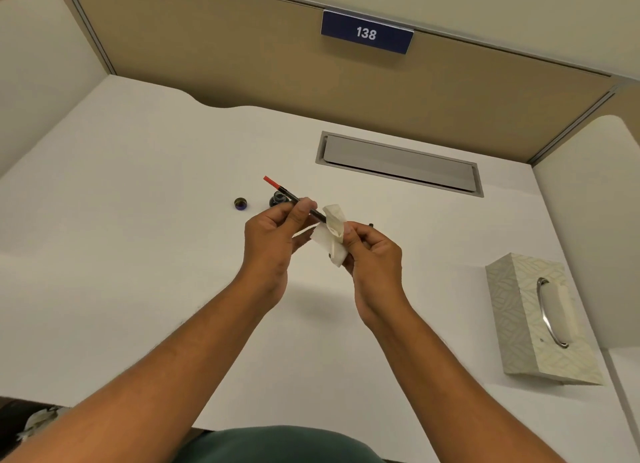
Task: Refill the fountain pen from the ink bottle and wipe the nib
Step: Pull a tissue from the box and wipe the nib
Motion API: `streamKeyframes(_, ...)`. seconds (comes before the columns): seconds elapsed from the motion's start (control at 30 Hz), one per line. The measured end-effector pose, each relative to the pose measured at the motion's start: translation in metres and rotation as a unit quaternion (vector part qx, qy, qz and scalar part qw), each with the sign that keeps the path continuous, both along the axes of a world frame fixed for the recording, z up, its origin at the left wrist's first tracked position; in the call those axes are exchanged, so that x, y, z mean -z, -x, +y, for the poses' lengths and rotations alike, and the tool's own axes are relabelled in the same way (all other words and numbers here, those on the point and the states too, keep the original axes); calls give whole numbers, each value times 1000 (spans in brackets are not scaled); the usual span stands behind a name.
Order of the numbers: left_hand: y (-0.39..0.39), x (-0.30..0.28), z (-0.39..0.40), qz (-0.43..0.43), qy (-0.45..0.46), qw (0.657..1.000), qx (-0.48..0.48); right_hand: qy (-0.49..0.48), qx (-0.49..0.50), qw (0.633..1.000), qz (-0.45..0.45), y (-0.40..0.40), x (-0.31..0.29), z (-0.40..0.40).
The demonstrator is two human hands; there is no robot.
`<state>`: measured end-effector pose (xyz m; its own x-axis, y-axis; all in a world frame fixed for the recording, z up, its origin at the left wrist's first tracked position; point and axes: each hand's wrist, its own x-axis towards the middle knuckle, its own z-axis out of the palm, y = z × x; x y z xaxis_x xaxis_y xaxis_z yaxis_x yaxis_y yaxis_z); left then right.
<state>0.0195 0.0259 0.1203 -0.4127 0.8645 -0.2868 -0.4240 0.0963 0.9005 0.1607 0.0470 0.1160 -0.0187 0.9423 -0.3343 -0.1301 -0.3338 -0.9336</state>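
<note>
My left hand [277, 234] pinches a thin dark fountain pen part [289, 194] with a red end pointing up and to the left. My right hand [369, 251] holds a white tissue [332, 234] wrapped around the pen's other end, so the nib is hidden. Both hands hover above the white desk [138, 255]. Behind the left hand stands the open ink bottle [277, 199], with its dark cap [241, 203] lying to its left. A small dark piece [371, 225] peeks out on the desk behind my right hand.
A patterned tissue box [530, 307] lies at the right edge of the desk. A grey cable flap [398, 163] is set into the desk at the back. Beige partition walls close off the back and sides, with a sign reading 138 [367, 31].
</note>
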Motion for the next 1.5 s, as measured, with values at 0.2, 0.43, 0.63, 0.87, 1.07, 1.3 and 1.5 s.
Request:
streamKeyframes(0.2, 30, -6, 6, -54, -26, 998, 11, -52, 77, 992, -85, 24, 0, 1)
streamKeyframes(0.43, 49, 4, 9, -61, -8, 998, 28, -51, 52, 997, 0, 60, -14, -6)
streamKeyframes(0.63, 70, 8, 13, -78, -7, 997, 19, -38, 2, 998, 57, 70, -20, -14)
streamKeyframes(0.87, 76, 10, 10, -89, -12, 994, 54, -162, 7, 979, -121, 78, -17, -15)
streamKeyframes(1.07, 76, 12, 4, -114, -21, 990, 75, -156, 57, 976, -144, 85, -16, -11)
streamKeyframes(1.3, 78, 13, 6, -50, -24, 994, 96, 48, 77, 984, 152, 88, -16, -11)
streamKeyframes(1.5, 79, 13, 5, -76, -7, 994, 75, -109, 88, 985, -98, 93, -13, -15)
